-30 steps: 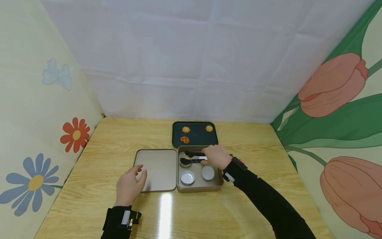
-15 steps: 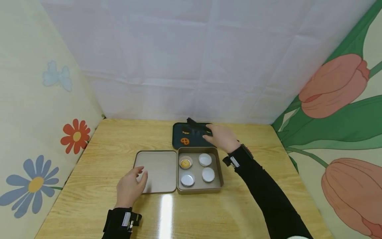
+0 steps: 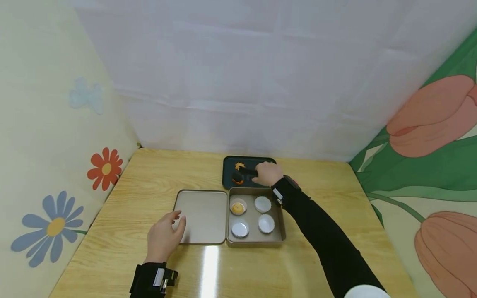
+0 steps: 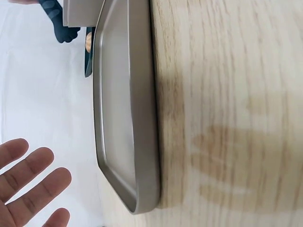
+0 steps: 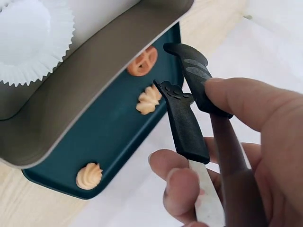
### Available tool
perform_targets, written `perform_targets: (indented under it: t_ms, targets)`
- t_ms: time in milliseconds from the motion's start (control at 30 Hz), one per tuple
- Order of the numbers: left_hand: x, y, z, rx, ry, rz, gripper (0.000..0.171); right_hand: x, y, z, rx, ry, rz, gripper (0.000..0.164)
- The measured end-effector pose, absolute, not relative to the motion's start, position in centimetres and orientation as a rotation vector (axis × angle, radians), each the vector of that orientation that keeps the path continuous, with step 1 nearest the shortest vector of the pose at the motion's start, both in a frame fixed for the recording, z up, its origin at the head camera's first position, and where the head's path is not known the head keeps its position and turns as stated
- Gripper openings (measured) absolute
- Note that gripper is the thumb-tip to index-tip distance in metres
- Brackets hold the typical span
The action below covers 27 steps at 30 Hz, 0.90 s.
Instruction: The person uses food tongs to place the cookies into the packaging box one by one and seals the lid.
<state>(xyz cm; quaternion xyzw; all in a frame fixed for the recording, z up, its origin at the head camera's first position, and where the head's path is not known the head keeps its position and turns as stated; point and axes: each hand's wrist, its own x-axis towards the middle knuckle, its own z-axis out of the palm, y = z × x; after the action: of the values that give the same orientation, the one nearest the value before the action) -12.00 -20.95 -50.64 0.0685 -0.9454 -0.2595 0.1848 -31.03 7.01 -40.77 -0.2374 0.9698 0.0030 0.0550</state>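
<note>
On the worktop [image 3: 316, 207], near the middle of its back edge, a dark green tray [image 3: 227, 176] holds three snack pieces: one orange pretzel [image 5: 135, 69] and two piped biscuits [image 5: 90, 176]. Only the right wrist view shows all three clearly; in the head view the tongs [image 5: 189, 130] partly cover the pretzel and one biscuit cannot be made out. Just in front stands a metal tin [image 3: 257, 244] with four white paper cups [image 3: 266, 224] — the back-left one bears a yellow piece [image 3: 237, 208]. Left of it, a shallow lid [image 3: 201, 217] lies with its rim upward, as the left wrist view shows.

The right hand [image 3: 269, 174] has its grip round the tongs, their two black paw-shaped tips apart over the tray; contact with a snack cannot be told. The left hand [image 3: 164, 238] — grip released, fingers apart — is by the lid's left edge.
</note>
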Motion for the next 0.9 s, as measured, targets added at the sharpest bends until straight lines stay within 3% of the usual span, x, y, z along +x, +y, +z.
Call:
perform_targets:
  t_ms: [533, 733, 900]
  targets:
    - [-12.0, -21.3, -51.2, 0.153, -2.603, -0.723, 0.035, -32.3, 6.3, -42.5, -0.626, 2.906, 0.106, 0.029]
    - [-12.3, -21.4, -51.6, 0.024, -2.560, -0.720, 0.046, -32.1, 6.2, -42.5, -0.601, 2.889, 0.085, 0.028]
    - [-12.2, -20.7, -51.7, -0.051, -2.638, -0.746, 0.030, -32.0, 6.1, -42.7, -0.618, 2.897, 0.085, 0.028]
